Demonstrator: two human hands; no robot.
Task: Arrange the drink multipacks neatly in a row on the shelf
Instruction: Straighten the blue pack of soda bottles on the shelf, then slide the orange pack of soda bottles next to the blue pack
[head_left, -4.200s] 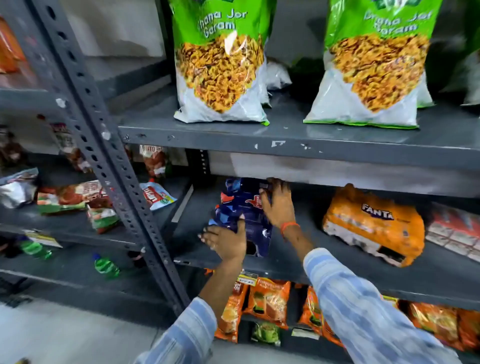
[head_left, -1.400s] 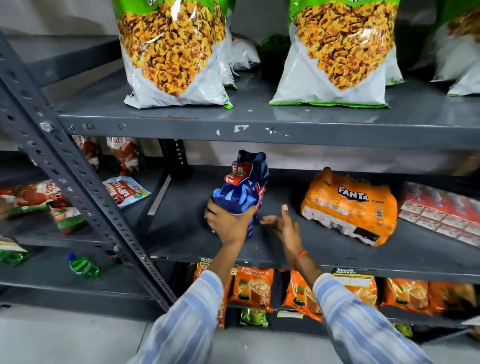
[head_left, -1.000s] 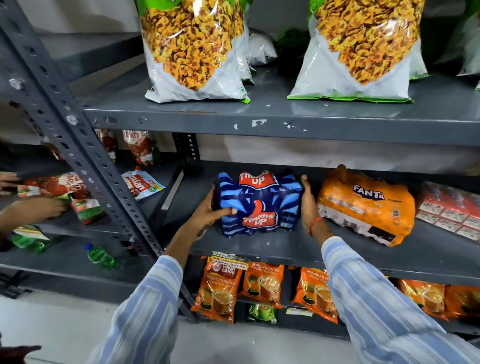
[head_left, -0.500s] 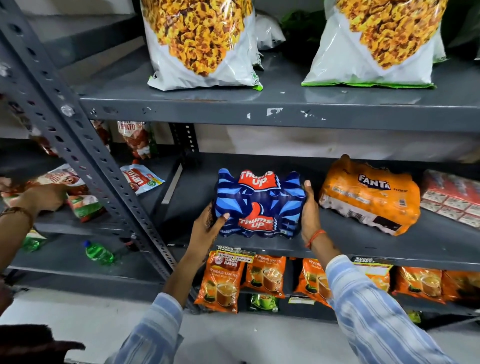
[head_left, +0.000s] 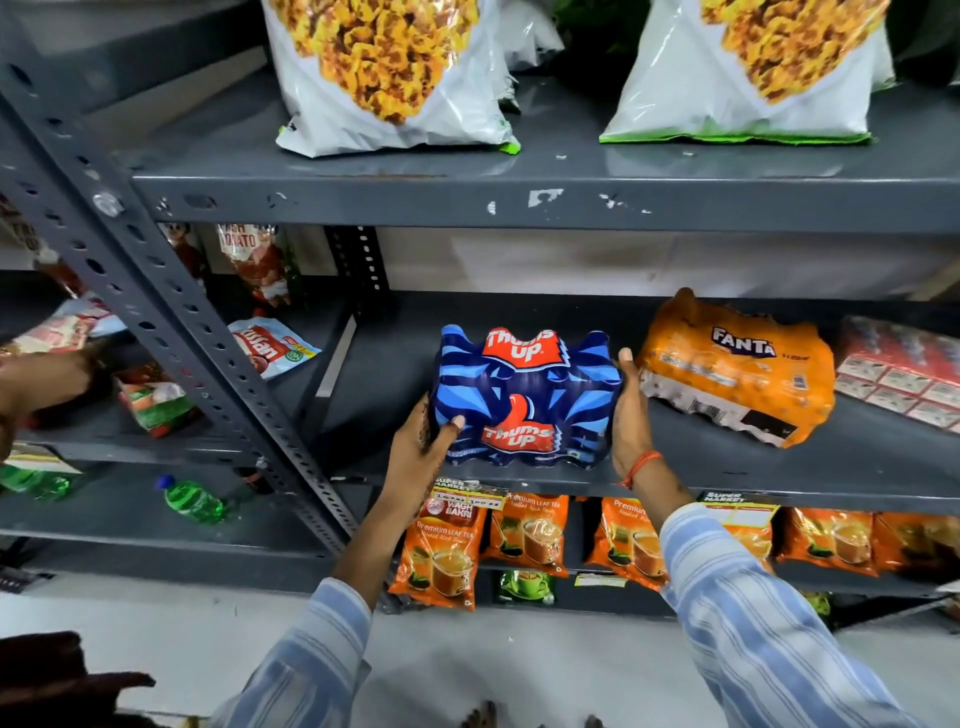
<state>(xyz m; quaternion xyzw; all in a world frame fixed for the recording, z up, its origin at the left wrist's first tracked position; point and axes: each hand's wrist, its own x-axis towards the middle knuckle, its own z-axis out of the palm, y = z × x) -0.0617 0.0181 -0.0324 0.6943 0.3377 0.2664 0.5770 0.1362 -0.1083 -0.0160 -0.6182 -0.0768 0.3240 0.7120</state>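
Since a moment earlier the blue Thums Up multipack (head_left: 524, 397) has turned from end-on to label-forward at the middle shelf (head_left: 727, 475) front edge, left hand (head_left: 423, 447) and right hand (head_left: 629, 415) clamping its ends in a two-sided grip; judged heavy, slick-wrapped, best held there.

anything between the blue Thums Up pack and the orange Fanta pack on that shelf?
Only the right hand, pressed on the side of the blue shrink-wrapped Thums Up multipack that faces the tilted orange Fanta multipack. Otherwise bare grey metal shelf shows there.
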